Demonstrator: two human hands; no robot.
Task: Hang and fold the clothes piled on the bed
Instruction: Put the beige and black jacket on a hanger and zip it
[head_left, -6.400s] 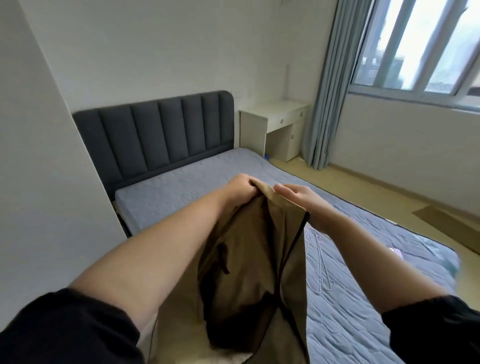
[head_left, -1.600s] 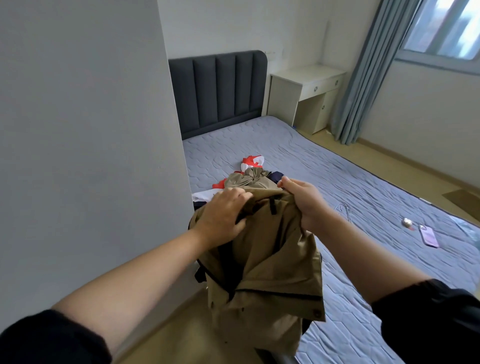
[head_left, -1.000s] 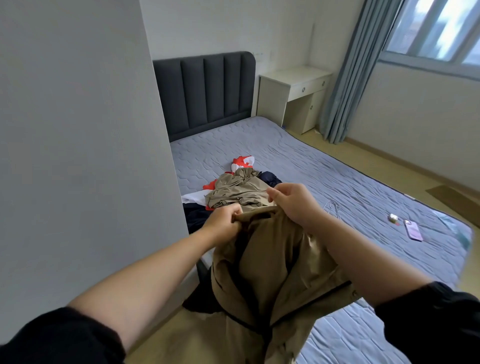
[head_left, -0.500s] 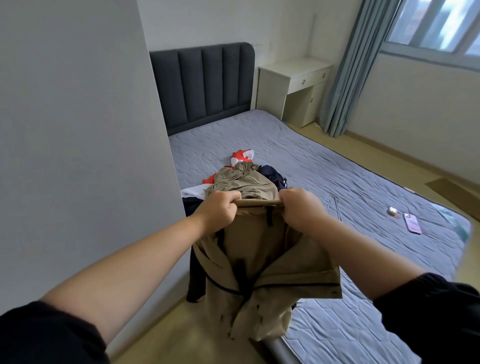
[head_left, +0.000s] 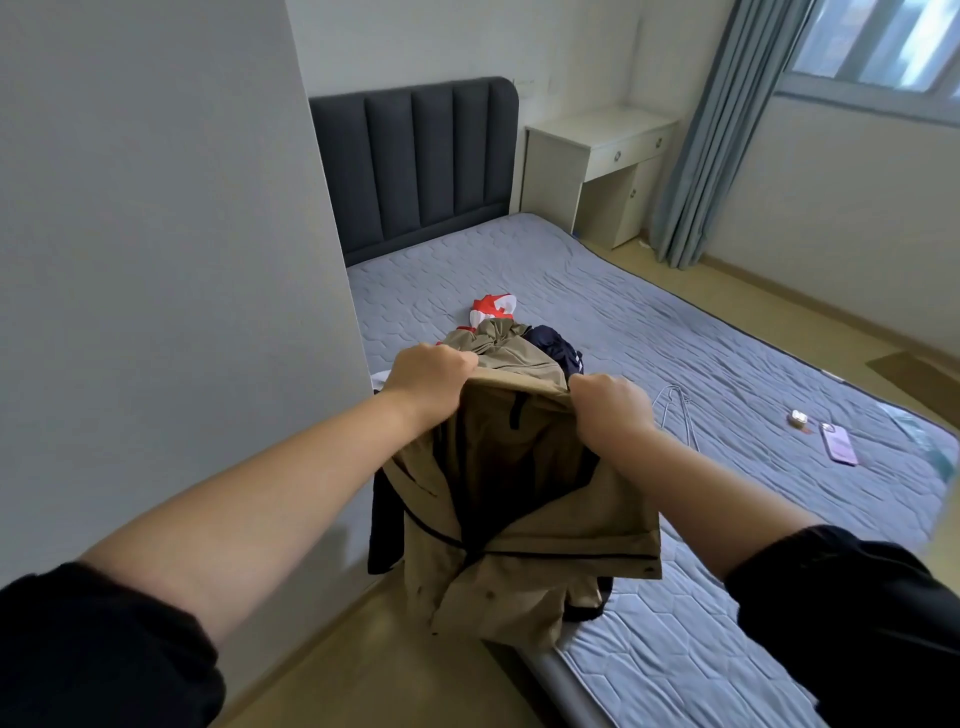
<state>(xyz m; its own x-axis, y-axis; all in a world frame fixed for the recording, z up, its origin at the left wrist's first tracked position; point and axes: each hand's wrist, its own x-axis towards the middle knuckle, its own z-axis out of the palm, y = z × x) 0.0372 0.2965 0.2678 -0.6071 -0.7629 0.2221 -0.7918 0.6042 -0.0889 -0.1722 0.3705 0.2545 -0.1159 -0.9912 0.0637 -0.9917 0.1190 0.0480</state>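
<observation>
A khaki jacket (head_left: 524, 530) with dark lining hangs in front of me over the near corner of the bed (head_left: 675, 332). My left hand (head_left: 428, 376) grips its collar edge on the left and my right hand (head_left: 610, 410) grips the same edge on the right, stretched taut between them. Behind my hands lies the clothes pile (head_left: 511, 340): another khaki garment, a red and white piece and a dark navy piece. A wire hanger (head_left: 675, 410) lies on the mattress just right of my right hand.
A grey wall (head_left: 156, 260) stands close on the left, up to the bed's side. A phone (head_left: 837, 442) and a small object (head_left: 798, 417) lie at the bed's right edge. A white desk (head_left: 597, 171), a curtain (head_left: 711, 130) and cardboard (head_left: 914, 374) on the floor are beyond.
Over the last second both hands shifted their hold to the jacket's collar and pulled it taut. The jacket now hangs straighter and the view has come slightly closer to the bed.
</observation>
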